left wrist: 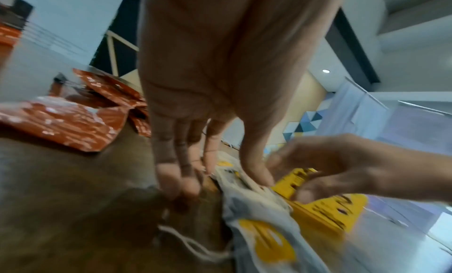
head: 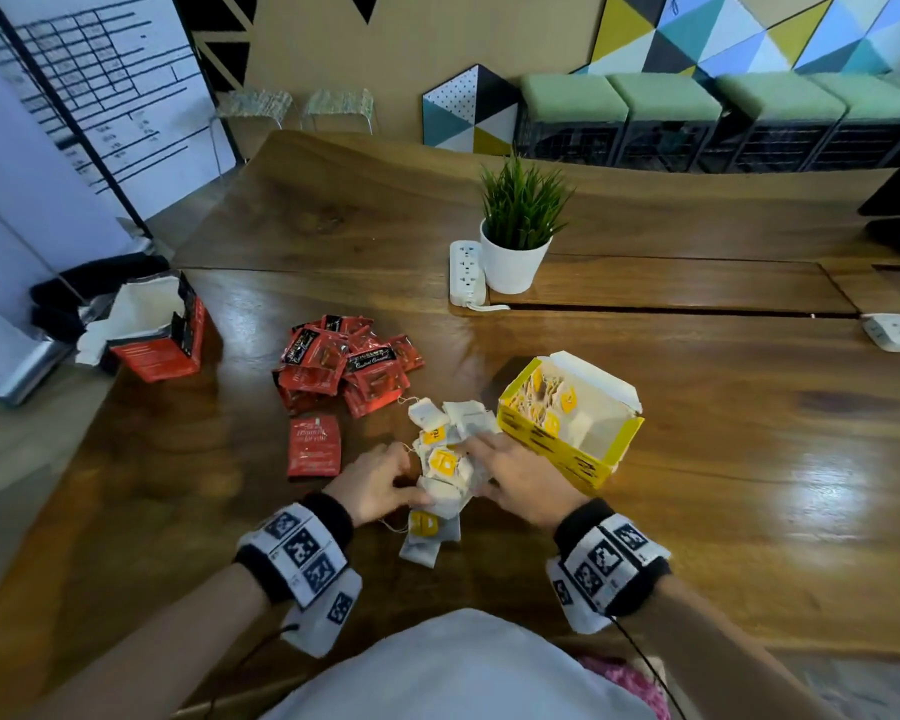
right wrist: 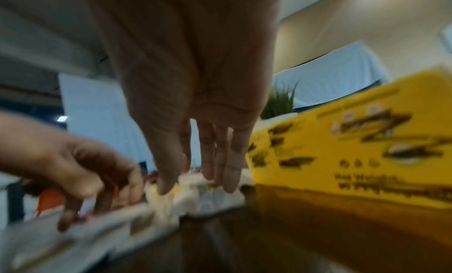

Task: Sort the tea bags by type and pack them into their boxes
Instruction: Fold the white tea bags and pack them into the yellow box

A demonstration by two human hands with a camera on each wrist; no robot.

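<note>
A loose pile of white tea bags with yellow tags [head: 440, 462] [left wrist: 257, 209] [right wrist: 195, 196] lies on the wooden table between my hands. My left hand [head: 396, 470] [left wrist: 195, 180] presses against the pile's left side, fingertips down on the table. From the right, my right hand [head: 481, 449] [right wrist: 200, 180] rests its straight fingers on the pile. Neither hand has a bag lifted. Just right of the pile stands the open yellow box [head: 557, 449] [right wrist: 342, 151], partly filled with the same bags. Red sachets [head: 344, 366] [left wrist: 68, 126] are heaped behind; one [head: 314, 445] lies apart. The open red box [head: 157, 350] stands far left.
A potted plant [head: 515, 241] and a white power strip [head: 466, 272] stand mid-table behind the work area. Another power strip [head: 894, 332] sits at the right edge. The table's left edge runs close to the red box.
</note>
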